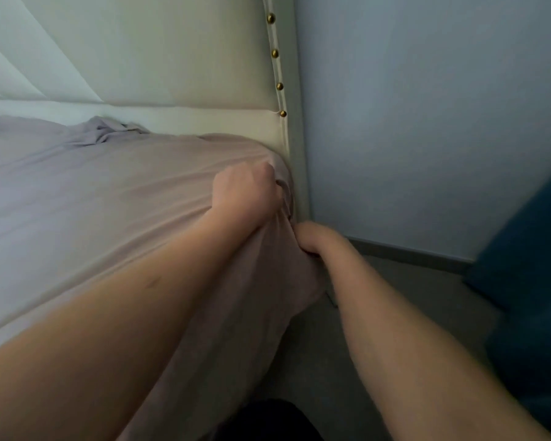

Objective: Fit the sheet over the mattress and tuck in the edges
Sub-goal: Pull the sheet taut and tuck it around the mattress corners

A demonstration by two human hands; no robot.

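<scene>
A pale lilac sheet [86, 192] covers the top of the mattress and hangs loose down its near side. At the head-end right corner, my left hand [247, 189] grips a fold of the sheet on top of the corner, fingers curled into the cloth. My right hand [315, 238] sits just below and to the right, beside the headboard's edge, its fingers curled into the hanging sheet. The mattress itself is hidden under the cloth. A bunched ridge of sheet [104, 132] lies against the headboard further left.
A cream padded headboard [188, 68] with brass studs [275, 53] stands behind the bed. A grey-blue wall [427, 122] is close on the right, with a narrow strip of carpet [347, 361] between. A dark teal object [528, 281] stands at the right edge.
</scene>
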